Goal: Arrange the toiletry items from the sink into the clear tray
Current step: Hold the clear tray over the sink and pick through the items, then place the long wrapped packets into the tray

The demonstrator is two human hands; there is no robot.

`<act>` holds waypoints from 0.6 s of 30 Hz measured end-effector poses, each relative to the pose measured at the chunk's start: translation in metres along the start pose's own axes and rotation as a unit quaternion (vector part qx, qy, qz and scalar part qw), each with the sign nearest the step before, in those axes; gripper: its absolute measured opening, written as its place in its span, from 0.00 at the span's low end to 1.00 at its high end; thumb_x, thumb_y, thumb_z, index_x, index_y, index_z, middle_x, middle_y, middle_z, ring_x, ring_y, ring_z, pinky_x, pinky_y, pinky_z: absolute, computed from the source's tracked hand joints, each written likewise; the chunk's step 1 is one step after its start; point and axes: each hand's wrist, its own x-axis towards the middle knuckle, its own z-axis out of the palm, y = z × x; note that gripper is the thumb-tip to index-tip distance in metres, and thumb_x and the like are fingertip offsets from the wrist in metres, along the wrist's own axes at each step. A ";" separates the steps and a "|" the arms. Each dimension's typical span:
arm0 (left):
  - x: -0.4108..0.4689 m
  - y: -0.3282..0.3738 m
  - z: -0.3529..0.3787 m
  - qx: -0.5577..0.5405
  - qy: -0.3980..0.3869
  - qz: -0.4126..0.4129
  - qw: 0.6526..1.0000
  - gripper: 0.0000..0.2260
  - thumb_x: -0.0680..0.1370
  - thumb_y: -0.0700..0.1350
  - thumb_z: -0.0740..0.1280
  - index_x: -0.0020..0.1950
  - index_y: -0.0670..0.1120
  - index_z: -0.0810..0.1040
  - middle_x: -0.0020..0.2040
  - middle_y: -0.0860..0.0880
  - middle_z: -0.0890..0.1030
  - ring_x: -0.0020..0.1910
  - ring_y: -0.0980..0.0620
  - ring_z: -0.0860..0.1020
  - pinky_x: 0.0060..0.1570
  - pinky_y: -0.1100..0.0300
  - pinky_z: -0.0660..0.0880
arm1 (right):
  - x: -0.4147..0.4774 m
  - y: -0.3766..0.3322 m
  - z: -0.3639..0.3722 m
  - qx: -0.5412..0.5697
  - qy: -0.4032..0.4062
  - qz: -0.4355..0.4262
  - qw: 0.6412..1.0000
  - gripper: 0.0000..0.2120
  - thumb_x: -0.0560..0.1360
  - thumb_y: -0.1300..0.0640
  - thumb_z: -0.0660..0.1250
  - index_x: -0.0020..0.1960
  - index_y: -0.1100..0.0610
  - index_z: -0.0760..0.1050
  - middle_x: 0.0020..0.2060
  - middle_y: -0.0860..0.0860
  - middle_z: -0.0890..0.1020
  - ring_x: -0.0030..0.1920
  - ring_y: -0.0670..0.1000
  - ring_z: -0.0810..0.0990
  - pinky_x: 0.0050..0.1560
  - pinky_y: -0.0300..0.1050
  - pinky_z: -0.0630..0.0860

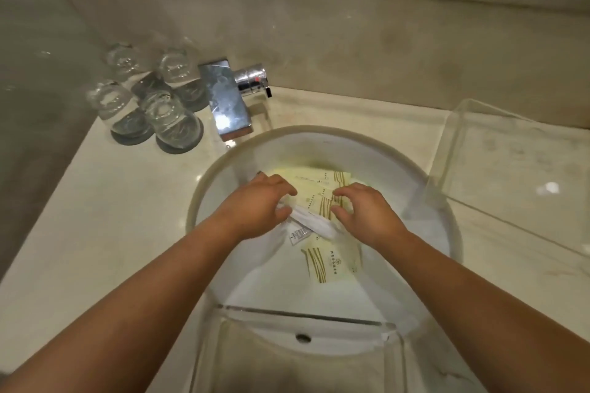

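Several pale yellow toiletry packets [314, 188] with gold stripes lie in the round white sink [223, 175]. One more yellow packet [332, 263] lies apart, nearer to me. A white wrapped item [314, 225] with a barcode label stretches between my hands. My left hand [258, 201] pinches its left end. My right hand [360, 210] curls over the packets and the white item's right end; its grip is partly hidden. A clear tray [510, 150] stands on the counter to the right of the sink.
Several upturned glasses [150, 99] stand on dark coasters at the back left. A chrome faucet [230, 99] juts over the sink's back rim. A second clear acrylic piece [303, 319] spans the sink's near edge. A mirror ledge runs along the top.
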 end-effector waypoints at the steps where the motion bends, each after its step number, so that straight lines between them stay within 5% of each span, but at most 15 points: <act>1: 0.013 -0.002 0.004 0.015 -0.007 0.009 1.000 0.18 0.80 0.54 0.64 0.70 0.54 0.75 0.67 0.55 0.76 0.63 0.51 0.72 0.60 0.51 0.73 | 0.007 0.002 0.004 -0.015 -0.001 -0.003 1.000 0.20 0.79 0.48 0.66 0.69 0.51 0.76 0.65 0.49 0.79 0.64 0.52 0.76 0.62 0.47 0.73; 13: 0.074 -0.018 0.029 0.100 -0.063 0.029 0.993 0.27 0.78 0.58 0.67 0.76 0.58 0.67 0.65 0.50 0.69 0.64 0.49 0.69 0.63 0.51 0.69 | 0.043 0.006 0.032 -0.092 -0.001 0.026 0.995 0.24 0.71 0.43 0.75 0.63 0.53 0.77 0.56 0.50 0.73 0.59 0.53 0.72 0.57 0.50 0.76; 18: 0.074 -0.016 0.024 0.137 -0.030 0.060 0.988 0.20 0.77 0.57 0.69 0.69 0.55 0.74 0.63 0.49 0.70 0.63 0.47 0.69 0.61 0.51 0.68 | 0.048 0.006 0.027 -0.035 0.015 0.031 0.999 0.11 0.72 0.52 0.77 0.50 0.50 0.77 0.49 0.47 0.77 0.57 0.53 0.74 0.57 0.49 0.74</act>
